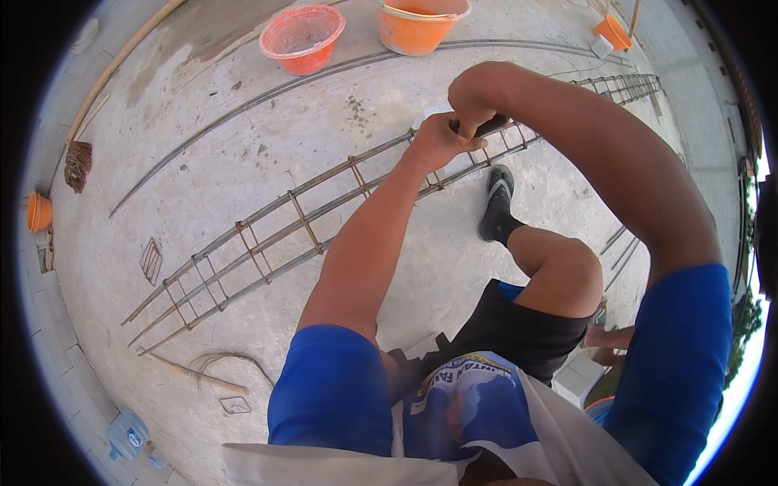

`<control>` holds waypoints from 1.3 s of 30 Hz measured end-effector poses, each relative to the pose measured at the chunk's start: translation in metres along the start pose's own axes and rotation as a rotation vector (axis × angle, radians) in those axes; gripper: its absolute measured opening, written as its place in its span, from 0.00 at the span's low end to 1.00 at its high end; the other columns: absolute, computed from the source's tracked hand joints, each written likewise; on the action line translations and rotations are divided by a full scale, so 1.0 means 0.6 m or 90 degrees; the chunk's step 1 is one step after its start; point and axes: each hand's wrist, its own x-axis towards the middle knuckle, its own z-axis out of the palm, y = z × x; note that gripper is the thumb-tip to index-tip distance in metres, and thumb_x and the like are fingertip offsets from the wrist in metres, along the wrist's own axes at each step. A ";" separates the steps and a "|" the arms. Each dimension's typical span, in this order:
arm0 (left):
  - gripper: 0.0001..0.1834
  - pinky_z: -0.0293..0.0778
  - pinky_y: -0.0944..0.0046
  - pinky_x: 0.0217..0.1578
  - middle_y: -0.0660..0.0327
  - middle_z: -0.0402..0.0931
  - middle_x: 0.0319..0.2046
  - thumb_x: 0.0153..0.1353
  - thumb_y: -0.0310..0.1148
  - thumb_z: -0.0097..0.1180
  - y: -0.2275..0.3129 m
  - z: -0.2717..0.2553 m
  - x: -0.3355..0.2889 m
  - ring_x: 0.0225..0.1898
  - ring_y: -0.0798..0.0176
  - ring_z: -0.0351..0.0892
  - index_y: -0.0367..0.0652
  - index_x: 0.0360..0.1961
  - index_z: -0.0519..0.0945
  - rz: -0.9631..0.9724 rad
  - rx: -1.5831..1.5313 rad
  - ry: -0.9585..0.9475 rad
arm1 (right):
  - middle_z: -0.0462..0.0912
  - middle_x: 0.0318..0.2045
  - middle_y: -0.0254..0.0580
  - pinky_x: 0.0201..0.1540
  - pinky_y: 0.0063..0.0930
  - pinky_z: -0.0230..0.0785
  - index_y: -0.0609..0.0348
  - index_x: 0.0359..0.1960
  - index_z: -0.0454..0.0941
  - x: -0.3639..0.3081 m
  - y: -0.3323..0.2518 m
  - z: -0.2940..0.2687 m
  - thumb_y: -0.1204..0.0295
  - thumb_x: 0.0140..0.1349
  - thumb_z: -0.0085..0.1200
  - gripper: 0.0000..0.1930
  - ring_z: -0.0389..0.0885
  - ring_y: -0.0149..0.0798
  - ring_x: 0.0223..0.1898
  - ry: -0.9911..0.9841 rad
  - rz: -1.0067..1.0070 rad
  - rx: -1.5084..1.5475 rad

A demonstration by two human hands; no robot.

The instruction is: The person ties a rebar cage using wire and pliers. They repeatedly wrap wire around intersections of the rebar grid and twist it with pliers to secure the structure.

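A long cage of steel reinforcing bars (352, 162) with square stirrups runs diagonally over the concrete floor, raised at its middle. My left hand (440, 144) is closed at the cage's upper bar, its thumb pointing right. Just above it, my right hand (474, 101) bends down from the wrist with its fingers curled in, close against the left. Something dark (491, 125) shows beside the fingers; its kind is unclear. What each hand grips is hidden. My sandalled foot (498, 202) stands beside the cage.
A red bucket (304, 61) and an orange bucket (415, 34) stand beyond long loose bars (267, 95). To the left are a broom (78, 166) and a loose stirrup (151, 262). Thin wire (243, 357) and a blue water jug (127, 435) lie nearer. Another person's limb (609, 337) shows at right.
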 end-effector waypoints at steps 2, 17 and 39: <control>0.31 0.73 0.61 0.45 0.55 0.81 0.42 0.47 0.47 0.72 -0.004 -0.007 0.002 0.45 0.61 0.79 0.39 0.48 0.79 0.066 -0.031 0.054 | 0.82 0.30 0.39 0.34 0.30 0.75 0.57 0.38 0.83 -0.024 -0.006 0.033 0.63 0.50 0.65 0.15 0.82 0.41 0.35 0.275 -0.089 -0.167; 0.30 0.72 0.63 0.44 0.61 0.78 0.41 0.45 0.37 0.72 0.006 -0.021 0.001 0.41 0.63 0.76 0.39 0.50 0.76 0.043 -0.150 0.054 | 0.85 0.36 0.52 0.46 0.45 0.75 0.63 0.39 0.81 0.021 0.033 0.032 0.57 0.56 0.58 0.20 0.84 0.51 0.40 0.235 0.022 0.107; 0.36 0.69 0.60 0.56 0.52 0.75 0.54 0.55 0.44 0.64 0.152 -0.175 -0.140 0.54 0.58 0.75 0.41 0.63 0.70 0.119 0.123 0.205 | 0.79 0.19 0.42 0.21 0.34 0.69 0.65 0.31 0.81 -0.132 0.127 0.268 0.52 0.60 0.53 0.23 0.77 0.35 0.18 0.051 0.096 0.498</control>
